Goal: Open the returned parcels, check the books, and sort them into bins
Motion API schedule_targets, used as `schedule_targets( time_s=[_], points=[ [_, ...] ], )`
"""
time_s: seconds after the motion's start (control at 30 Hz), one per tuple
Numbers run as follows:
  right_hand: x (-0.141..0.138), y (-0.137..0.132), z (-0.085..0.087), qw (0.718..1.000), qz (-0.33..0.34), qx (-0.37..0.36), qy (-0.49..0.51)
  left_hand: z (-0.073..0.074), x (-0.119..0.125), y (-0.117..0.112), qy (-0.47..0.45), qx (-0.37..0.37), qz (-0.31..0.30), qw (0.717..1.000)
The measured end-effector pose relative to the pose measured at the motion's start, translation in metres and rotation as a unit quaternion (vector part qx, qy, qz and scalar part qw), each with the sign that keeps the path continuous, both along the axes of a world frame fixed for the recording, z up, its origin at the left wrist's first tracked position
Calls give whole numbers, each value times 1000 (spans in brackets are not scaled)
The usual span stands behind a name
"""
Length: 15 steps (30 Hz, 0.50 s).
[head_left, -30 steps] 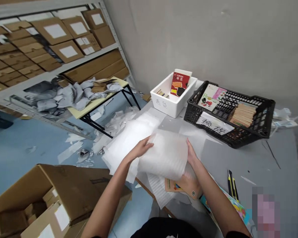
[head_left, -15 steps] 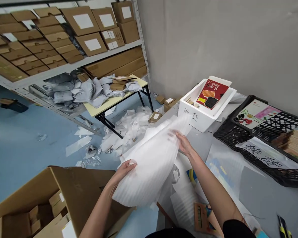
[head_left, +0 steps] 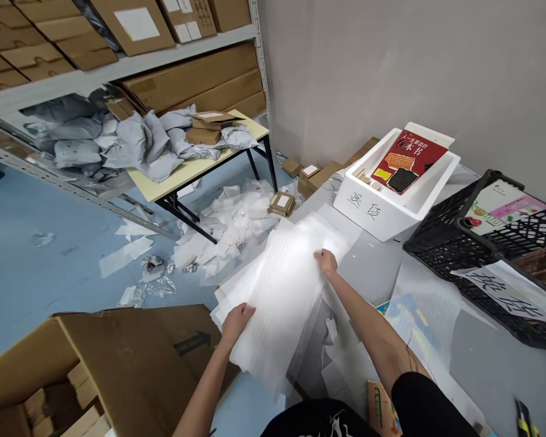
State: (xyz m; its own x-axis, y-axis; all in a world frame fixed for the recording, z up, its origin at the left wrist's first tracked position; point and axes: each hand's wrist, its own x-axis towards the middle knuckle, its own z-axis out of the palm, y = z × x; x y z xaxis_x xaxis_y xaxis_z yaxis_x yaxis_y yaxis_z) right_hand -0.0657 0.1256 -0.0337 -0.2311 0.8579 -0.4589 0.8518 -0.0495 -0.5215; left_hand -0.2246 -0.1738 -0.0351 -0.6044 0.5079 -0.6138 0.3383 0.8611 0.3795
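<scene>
A white foam sheet (head_left: 282, 297) lies stretched between my two hands, over other white sheets at the left edge of the grey table (head_left: 473, 364). My left hand (head_left: 237, 321) pinches its near left edge. On the opposite side, my right hand (head_left: 326, 262) grips the right edge with bent fingers. Beneath my right forearm are more translucent sheets (head_left: 350, 370). A brown box or book with coloured print (head_left: 377, 403) sits partly hidden near my body, and another sheet (head_left: 423, 321) covers something blue and yellow to the right.
At the right stand a white foam box (head_left: 377, 215) with a red book (head_left: 407, 159) on it and a black crate (head_left: 441, 233). A utility knife (head_left: 524, 416) lies lower right. An open carton (head_left: 131, 358) is lower left; grey parcels (head_left: 136, 139) cover a yellow table (head_left: 152, 188).
The foam sheet was lifted and curved; now it lies flatter, lower on the stack. Both hands moved down with it. The view has shifted, bringing the table nearer.
</scene>
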Motion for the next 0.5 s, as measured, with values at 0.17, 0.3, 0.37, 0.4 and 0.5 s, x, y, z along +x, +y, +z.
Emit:
schedule_targets(
  time_s=[0.17,0.3,0.37,0.4,0.5],
  points=[
    [2,-15,1,997,29,38,-60,-2,6,-12,122,-33,-47,991],
    [3,-45,12,987,68,136,-46,-7,27,-3,304,76,-118,942],
    [5,-71,13,966,134,220,-30,-14,46,9,336,151,-178,912],
    [7,-85,11,952,177,250,-24,-19,55,17,337,178,-206,901],
    [17,-120,-5,919,291,267,-8,-38,75,40,325,206,-251,888]
  ],
)
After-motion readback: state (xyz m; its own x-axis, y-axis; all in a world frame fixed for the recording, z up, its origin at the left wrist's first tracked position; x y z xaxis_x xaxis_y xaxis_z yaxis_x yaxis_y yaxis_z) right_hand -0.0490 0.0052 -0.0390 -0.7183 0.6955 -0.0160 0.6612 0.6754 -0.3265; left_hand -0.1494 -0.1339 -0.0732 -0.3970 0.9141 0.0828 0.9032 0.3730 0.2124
